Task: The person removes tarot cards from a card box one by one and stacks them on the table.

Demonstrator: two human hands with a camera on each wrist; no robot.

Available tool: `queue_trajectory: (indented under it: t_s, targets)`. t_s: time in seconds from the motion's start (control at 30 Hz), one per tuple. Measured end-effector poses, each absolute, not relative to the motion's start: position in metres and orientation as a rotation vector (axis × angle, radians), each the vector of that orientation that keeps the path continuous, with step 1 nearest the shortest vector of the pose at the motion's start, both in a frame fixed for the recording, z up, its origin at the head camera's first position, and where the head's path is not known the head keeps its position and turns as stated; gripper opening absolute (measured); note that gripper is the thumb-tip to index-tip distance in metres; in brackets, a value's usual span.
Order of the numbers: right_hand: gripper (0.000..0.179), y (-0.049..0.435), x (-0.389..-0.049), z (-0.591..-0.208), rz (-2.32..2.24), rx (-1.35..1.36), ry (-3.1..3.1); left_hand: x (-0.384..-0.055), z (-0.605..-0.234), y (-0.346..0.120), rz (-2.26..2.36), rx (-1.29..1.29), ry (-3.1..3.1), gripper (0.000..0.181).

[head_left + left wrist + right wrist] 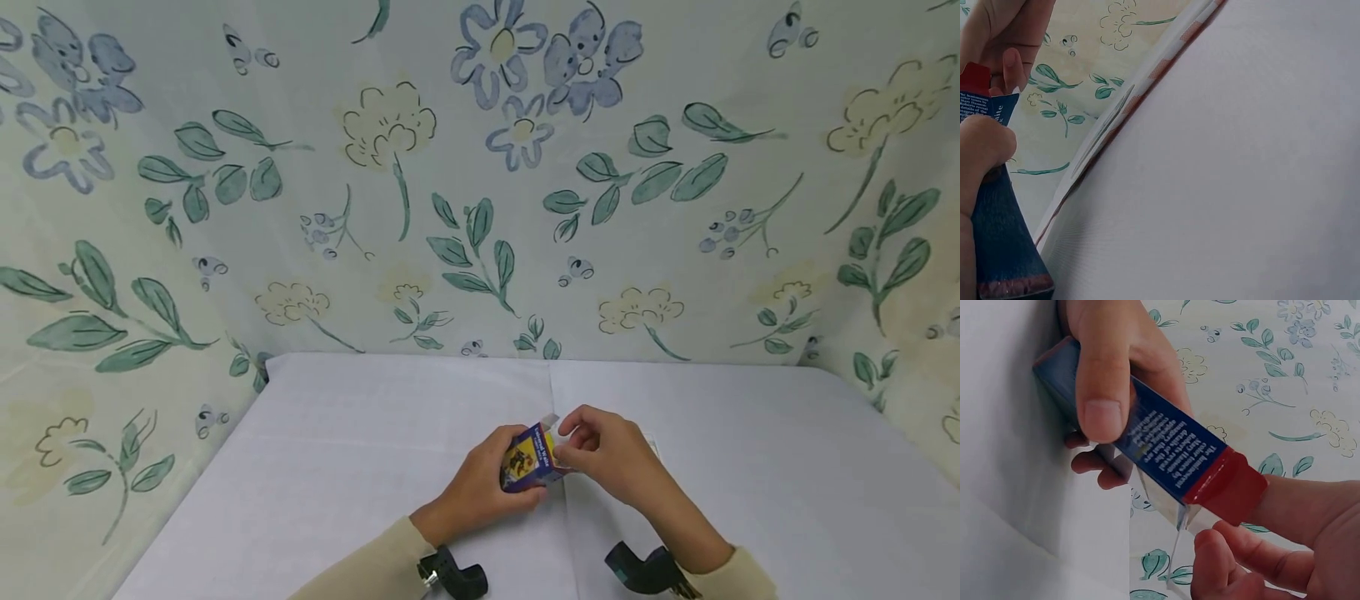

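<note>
A small blue carton [531, 460] with a yellow picture on its front is tilted over the table, its end flaps raised. My left hand [483, 479] grips it round the sides, thumb across the printed face in the right wrist view. My right hand [615, 454] is at the carton's opened end, its fingers curled and pinching at a pale flap there. The red inner side of another flap [1232, 490] shows close by in the right wrist view, beside the right fingers. What lies inside the carton is hidden.
A white cloth [337, 442] covers the table. Partly hidden behind the right wrist lies a pale, thin-edged item [653, 447]. Floral curtain [405, 192] hangs along the back and both sides. Black camera mounts [461, 577] sit at both wrists.
</note>
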State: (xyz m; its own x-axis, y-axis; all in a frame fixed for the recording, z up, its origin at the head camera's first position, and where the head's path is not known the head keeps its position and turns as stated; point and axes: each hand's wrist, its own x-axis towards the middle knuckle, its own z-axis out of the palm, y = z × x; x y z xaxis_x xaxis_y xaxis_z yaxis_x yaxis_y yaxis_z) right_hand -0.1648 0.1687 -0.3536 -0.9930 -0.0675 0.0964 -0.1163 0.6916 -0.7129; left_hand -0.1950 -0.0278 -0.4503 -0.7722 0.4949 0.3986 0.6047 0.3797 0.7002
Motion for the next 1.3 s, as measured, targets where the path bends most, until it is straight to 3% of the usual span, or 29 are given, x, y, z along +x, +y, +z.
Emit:
queue_trajectory:
  t_s: [1.3]
  targets:
    - [0.026,0.1672,-0.1641,-0.3607,1.157,0.063,-2.887,-0.1932,-0.4498,-0.0274,-1.285,-1.008,-2.501,0.07]
